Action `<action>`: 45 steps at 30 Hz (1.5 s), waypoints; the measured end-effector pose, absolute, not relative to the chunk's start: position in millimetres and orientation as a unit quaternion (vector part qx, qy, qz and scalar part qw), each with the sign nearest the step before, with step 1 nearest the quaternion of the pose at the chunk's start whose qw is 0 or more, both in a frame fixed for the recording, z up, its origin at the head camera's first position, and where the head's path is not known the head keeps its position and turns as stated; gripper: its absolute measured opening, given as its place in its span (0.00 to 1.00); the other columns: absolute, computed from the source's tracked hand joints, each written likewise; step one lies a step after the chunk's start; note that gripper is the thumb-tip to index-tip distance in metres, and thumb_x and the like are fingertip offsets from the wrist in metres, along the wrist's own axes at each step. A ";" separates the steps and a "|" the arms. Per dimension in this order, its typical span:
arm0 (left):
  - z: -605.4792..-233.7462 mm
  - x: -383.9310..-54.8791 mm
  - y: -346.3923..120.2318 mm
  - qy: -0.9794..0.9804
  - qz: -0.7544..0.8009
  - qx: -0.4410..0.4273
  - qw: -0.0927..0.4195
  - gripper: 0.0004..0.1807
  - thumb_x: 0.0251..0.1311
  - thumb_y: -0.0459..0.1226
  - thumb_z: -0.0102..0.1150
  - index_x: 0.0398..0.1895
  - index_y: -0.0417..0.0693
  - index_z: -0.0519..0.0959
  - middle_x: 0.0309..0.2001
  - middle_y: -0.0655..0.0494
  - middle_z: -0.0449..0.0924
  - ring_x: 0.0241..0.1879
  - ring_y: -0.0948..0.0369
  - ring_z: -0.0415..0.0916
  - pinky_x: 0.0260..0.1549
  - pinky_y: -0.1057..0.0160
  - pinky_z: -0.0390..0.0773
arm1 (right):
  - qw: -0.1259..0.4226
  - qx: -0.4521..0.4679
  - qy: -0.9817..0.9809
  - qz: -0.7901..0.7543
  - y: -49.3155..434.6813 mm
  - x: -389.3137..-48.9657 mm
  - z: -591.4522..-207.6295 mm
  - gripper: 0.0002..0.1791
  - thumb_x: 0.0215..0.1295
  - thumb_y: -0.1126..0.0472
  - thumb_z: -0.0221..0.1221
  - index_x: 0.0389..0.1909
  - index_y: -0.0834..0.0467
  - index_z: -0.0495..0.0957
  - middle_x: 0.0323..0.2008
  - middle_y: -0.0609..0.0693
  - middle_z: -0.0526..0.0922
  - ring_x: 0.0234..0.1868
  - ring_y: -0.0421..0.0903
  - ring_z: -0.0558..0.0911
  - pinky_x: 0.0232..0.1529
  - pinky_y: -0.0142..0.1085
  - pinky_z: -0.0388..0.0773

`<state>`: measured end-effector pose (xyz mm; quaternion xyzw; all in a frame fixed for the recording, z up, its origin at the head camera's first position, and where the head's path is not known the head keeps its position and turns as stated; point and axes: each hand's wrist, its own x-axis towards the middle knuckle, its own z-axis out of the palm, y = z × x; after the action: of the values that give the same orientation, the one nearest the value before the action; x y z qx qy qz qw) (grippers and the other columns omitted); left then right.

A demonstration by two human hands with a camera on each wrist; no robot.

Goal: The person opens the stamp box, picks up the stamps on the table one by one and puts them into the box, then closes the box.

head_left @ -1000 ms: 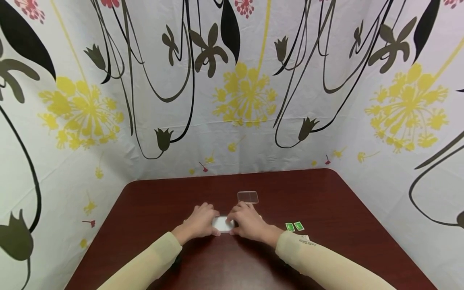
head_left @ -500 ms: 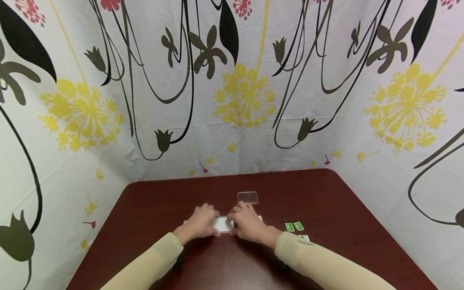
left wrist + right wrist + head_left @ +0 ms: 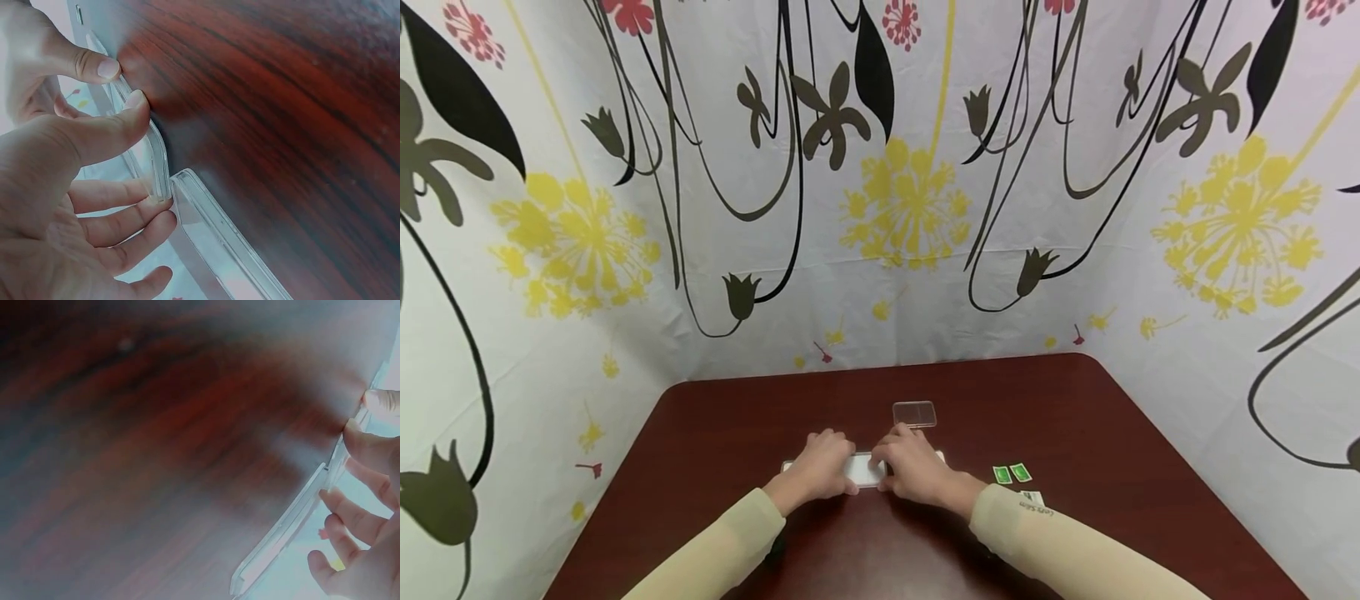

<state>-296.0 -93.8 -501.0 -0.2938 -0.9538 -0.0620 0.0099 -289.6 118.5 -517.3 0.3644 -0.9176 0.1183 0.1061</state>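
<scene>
While flat on table (image 3: 715,433), hands pinch phone (image 3: 865,468).

We see the table (image 3: 715,433) with a flat case (image 3: 863,467) near its middle, the left hand (image 3: 818,471) on its left part, the right hand (image 3: 913,468) on its right. A small clear tray (image 3: 914,414) lies just beyond; two packets (image 3: 1011,474) lie right.

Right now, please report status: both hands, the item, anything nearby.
Left hand and right hand both grip the white phone flat on the table. Clear case lies beyond, apart. Green packets to the right, not touching.
</scene>
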 end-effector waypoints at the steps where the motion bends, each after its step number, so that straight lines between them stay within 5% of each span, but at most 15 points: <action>1: -501.5 -295.7 -93.6 -0.954 -0.061 -0.294 0.011 0.22 0.45 0.55 0.79 0.31 0.50 0.82 0.29 0.59 0.74 0.31 0.58 0.69 0.35 0.51 0.71 | 0.106 0.364 -0.918 0.118 119.0 -289.4 -518.1 0.16 0.49 0.52 0.78 0.40 0.45 0.87 0.46 0.39 0.84 0.49 0.44 0.73 0.49 0.48 0.71; 19: -494.7 -291.6 -94.2 -0.956 -0.062 -0.288 -0.003 0.22 0.47 0.56 0.77 0.32 0.51 0.83 0.28 0.61 0.73 0.30 0.59 0.71 0.41 0.44 0.69 | 0.116 0.367 -0.914 0.126 120.2 -286.9 -515.8 0.17 0.47 0.54 0.78 0.41 0.45 0.87 0.45 0.40 0.85 0.48 0.44 0.73 0.47 0.47 0.71; 26: -493.7 -291.0 -101.8 -0.953 -0.090 -0.290 -0.010 0.26 0.50 0.57 0.76 0.44 0.50 0.86 0.38 0.58 0.78 0.40 0.55 0.72 0.54 0.30 0.63 | 0.105 0.369 -0.914 0.131 120.9 -287.7 -511.5 0.17 0.51 0.56 0.77 0.44 0.45 0.88 0.45 0.38 0.85 0.47 0.43 0.73 0.49 0.48 0.70; 37: -483.9 -297.0 -116.4 -0.943 -0.136 -0.305 -0.020 0.27 0.52 0.52 0.76 0.52 0.50 0.85 0.44 0.56 0.77 0.43 0.55 0.71 0.56 0.29 0.61 | 0.114 0.386 -0.905 0.136 125.1 -298.2 -501.6 0.19 0.55 0.53 0.75 0.49 0.46 0.87 0.48 0.38 0.85 0.48 0.44 0.73 0.44 0.45 0.69; 45: -476.9 -305.0 -118.7 -0.947 -0.142 -0.289 -0.010 0.30 0.53 0.51 0.75 0.58 0.48 0.83 0.49 0.55 0.76 0.51 0.51 0.72 0.58 0.29 0.61 | 0.106 0.385 -0.907 0.130 128.3 -308.3 -494.3 0.22 0.60 0.49 0.72 0.55 0.46 0.85 0.53 0.39 0.83 0.54 0.47 0.75 0.54 0.55 0.71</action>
<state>-305.0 -118.7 -476.9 -0.2889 -0.9467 -0.1418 -0.0101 -308.3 128.3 -494.3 0.3851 -0.9075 0.1302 0.1059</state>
